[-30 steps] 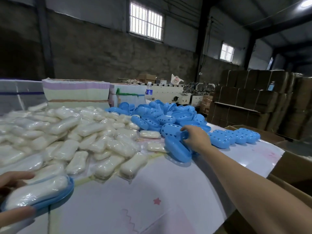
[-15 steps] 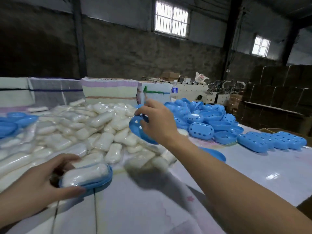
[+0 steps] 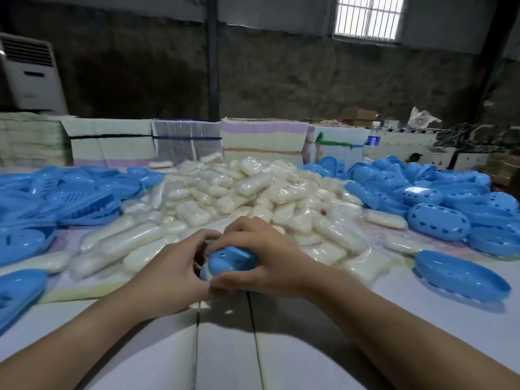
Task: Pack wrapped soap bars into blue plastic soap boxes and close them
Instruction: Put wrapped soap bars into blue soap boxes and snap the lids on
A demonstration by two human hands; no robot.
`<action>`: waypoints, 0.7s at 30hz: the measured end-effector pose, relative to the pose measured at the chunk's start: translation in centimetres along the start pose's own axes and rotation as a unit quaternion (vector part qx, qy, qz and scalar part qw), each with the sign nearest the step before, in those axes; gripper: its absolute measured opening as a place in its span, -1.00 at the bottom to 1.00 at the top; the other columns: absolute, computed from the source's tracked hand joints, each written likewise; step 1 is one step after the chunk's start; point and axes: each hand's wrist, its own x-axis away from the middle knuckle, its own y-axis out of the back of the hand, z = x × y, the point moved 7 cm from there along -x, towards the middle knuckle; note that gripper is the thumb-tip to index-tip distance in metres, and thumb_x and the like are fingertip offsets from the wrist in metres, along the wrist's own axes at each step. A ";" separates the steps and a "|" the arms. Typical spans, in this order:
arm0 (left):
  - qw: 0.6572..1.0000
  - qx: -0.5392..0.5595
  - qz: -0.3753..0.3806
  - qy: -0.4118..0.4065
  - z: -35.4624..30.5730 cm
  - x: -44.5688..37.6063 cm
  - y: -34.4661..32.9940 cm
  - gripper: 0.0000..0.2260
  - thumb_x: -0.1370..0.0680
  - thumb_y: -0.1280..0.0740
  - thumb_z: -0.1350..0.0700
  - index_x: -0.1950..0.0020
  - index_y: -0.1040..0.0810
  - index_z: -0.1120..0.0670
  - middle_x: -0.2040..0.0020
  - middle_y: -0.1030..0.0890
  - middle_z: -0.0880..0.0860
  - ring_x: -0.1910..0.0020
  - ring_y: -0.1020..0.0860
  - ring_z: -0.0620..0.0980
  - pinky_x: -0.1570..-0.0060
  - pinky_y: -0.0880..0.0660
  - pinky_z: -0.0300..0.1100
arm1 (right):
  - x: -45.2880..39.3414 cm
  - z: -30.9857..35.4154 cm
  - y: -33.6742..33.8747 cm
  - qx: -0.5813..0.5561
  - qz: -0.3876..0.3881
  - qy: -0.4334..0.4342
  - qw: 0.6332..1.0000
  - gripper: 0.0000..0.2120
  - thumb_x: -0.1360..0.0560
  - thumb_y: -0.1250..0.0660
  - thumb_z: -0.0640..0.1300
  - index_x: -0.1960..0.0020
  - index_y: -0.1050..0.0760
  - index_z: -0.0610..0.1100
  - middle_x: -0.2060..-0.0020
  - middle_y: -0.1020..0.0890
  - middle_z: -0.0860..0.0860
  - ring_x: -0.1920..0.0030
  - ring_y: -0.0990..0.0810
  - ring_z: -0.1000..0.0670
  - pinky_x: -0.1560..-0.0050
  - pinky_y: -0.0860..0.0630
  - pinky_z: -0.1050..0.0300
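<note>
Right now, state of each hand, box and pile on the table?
left hand: grips the blue soap box
right hand: grips the same box
blue soap box: held between both hands
wrapped soap bars: piled loose
lone box half: open, empty
water bottle: upright

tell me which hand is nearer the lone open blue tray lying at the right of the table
Right. The right hand grips the blue soap box at centre, on the side toward the open tray. The left hand grips the box's far side, farther from it.

bare table (image 3: 225, 347) near the person, soap pile (image 3: 247, 192) behind, blue boxes (image 3: 439, 198) flanking
</note>
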 end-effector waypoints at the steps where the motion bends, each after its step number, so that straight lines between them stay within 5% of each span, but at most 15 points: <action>1: 1.000 -0.002 0.001 0.003 0.0 0.0 0.0 -0.37 -0.11 -0.50 -0.26 -0.17 -0.50 -0.31 0.01 -0.65 -0.29 0.03 -0.62 -0.22 0.03 -0.59 -0.14 | 0.1 -0.2 0.0 -0.009 0.017 0.005 1.000 -0.60 -0.43 -0.49 0.04 -0.26 -0.56 0.07 -0.09 -0.50 0.05 -0.11 -0.41 0.06 -0.15 -0.33 0.22; 6: 1.000 -0.010 -0.008 0.008 0.2 0.1 0.3 -0.32 -0.12 -0.52 -0.31 -0.22 -0.48 -0.30 -0.01 -0.65 -0.24 0.02 -0.61 -0.24 0.05 -0.57 -0.19 | 1.1 -2.5 1.0 -0.021 0.078 -0.026 0.996 -0.42 -0.40 -0.45 0.04 -0.38 -0.38 0.22 -0.18 -0.51 0.12 -0.18 -0.44 0.13 -0.20 -0.41 0.11; 10: 0.999 -0.020 0.028 0.009 0.3 0.3 0.1 -0.23 -0.13 -0.56 -0.29 -0.32 -0.42 -0.30 -0.11 -0.63 -0.22 -0.08 -0.60 -0.21 -0.09 -0.58 -0.11 | 1.5 -3.5 0.6 -0.002 0.084 -0.033 0.996 -0.42 -0.39 -0.42 0.15 -0.38 -0.37 0.23 -0.19 -0.51 0.24 -0.15 -0.43 0.24 -0.09 -0.33 0.38; 16: 1.000 0.005 0.021 0.007 0.2 0.3 0.1 -0.24 -0.14 -0.60 -0.21 -0.30 -0.45 -0.27 -0.11 -0.62 -0.27 -0.09 -0.60 -0.23 -0.09 -0.59 -0.17 | 1.1 -2.9 0.7 -0.041 0.033 -0.025 0.998 -0.49 -0.36 -0.44 0.13 -0.30 -0.46 0.18 -0.07 -0.59 0.23 -0.05 -0.49 0.29 0.00 -0.35 0.46; 21: 0.999 0.036 0.005 0.029 0.4 0.3 0.4 -0.29 -0.16 -0.69 0.00 -0.25 -0.50 -0.21 -0.05 -0.63 -0.26 -0.04 -0.62 -0.22 0.05 -0.56 -0.34 | 1.8 -2.9 -0.4 0.033 0.091 -0.033 0.995 -0.31 -0.38 -0.48 0.14 -0.43 -0.27 0.33 -0.19 -0.47 0.14 -0.15 -0.34 0.14 -0.19 -0.27 0.32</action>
